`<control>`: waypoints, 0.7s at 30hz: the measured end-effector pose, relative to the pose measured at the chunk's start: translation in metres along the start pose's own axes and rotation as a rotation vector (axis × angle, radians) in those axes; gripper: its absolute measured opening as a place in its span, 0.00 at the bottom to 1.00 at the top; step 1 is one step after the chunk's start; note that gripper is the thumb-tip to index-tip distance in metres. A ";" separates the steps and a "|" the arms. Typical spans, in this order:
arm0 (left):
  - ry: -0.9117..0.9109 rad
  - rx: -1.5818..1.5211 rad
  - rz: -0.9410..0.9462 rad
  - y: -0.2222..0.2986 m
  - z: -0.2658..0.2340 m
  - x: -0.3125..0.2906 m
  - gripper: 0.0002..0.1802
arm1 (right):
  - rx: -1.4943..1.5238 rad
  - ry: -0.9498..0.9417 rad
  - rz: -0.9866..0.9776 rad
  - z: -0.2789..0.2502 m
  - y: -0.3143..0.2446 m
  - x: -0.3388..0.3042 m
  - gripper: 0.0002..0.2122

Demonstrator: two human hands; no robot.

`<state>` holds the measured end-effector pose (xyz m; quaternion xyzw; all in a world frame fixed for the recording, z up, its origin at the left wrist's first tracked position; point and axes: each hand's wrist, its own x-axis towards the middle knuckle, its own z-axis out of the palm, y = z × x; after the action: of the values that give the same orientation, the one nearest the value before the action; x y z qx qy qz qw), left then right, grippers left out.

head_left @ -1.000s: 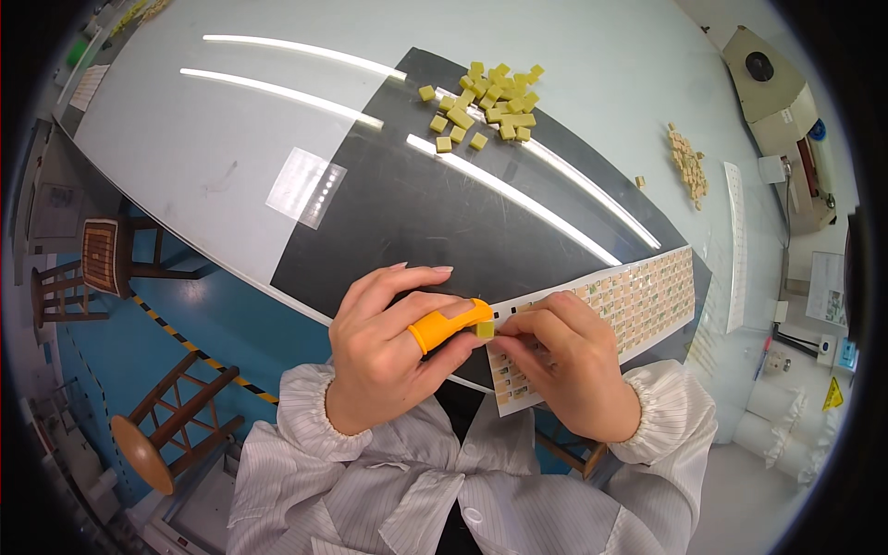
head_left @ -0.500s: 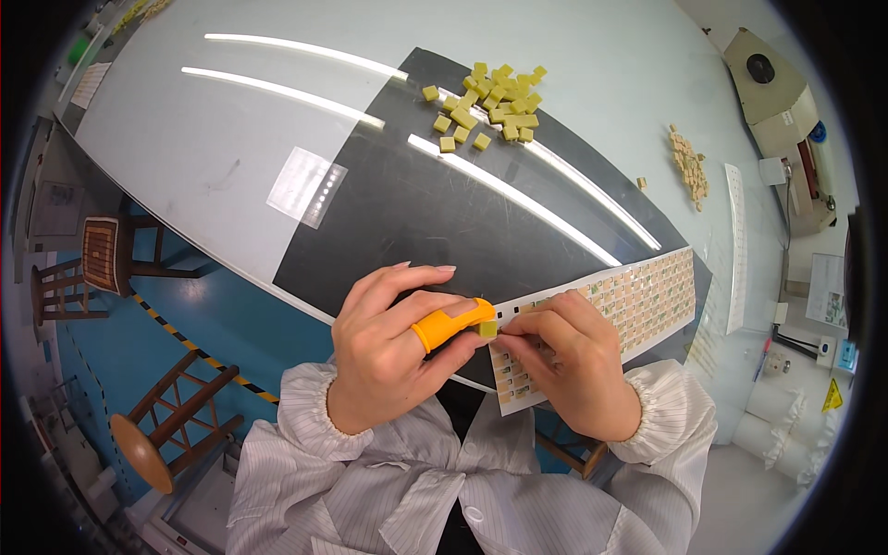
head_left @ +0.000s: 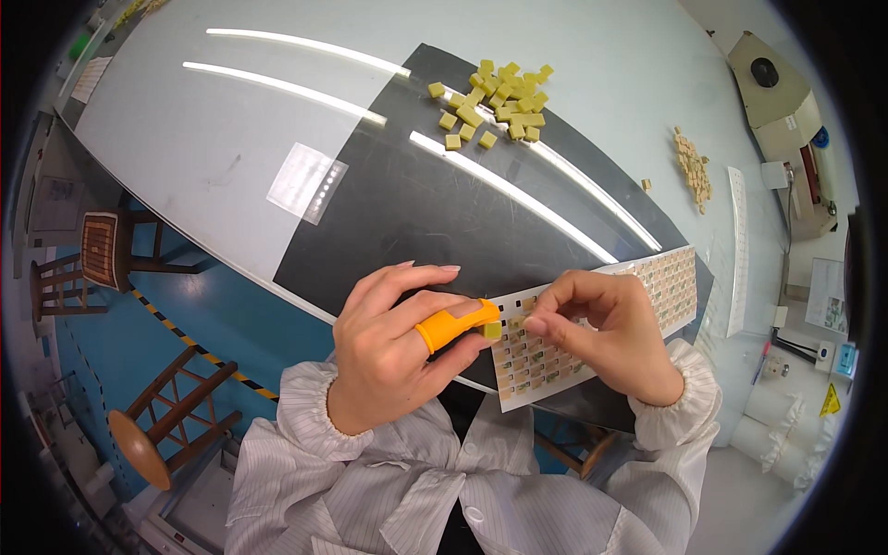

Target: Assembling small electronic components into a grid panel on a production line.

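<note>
As your right hand [head_left: 615, 324] draws back over the card [head_left: 529, 375], nearly closed, contents unclear, your left hand [head_left: 381, 351] alone pinches the block [head_left: 493, 331].

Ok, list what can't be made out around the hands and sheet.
In the head view:
Part of the patterned sheet: hidden by the right hand.
Part of the green cube: covered by the left hand and its orange finger sleeve.
Whether the right hand pinches anything: too small to tell.
</note>
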<state>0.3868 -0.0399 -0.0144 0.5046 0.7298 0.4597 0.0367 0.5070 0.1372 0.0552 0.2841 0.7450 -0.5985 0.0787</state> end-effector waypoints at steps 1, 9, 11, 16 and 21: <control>0.005 0.001 -0.001 0.000 0.000 0.000 0.14 | 0.218 -0.052 0.118 -0.002 -0.001 0.003 0.07; 0.002 0.011 0.004 0.002 -0.001 0.004 0.11 | 0.450 -0.289 0.249 -0.003 0.000 0.019 0.08; -0.001 0.008 -0.003 0.002 -0.001 0.004 0.11 | 0.433 -0.302 0.258 -0.003 -0.001 0.021 0.07; -0.020 0.012 0.001 0.001 -0.002 0.003 0.11 | 0.398 -0.327 0.265 -0.003 -0.002 0.024 0.07; -0.019 0.012 0.006 0.001 -0.002 0.004 0.10 | 0.398 -0.327 0.255 -0.003 -0.002 0.024 0.07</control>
<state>0.3851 -0.0382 -0.0107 0.5116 0.7305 0.4507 0.0393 0.4871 0.1472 0.0465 0.2851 0.5484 -0.7560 0.2153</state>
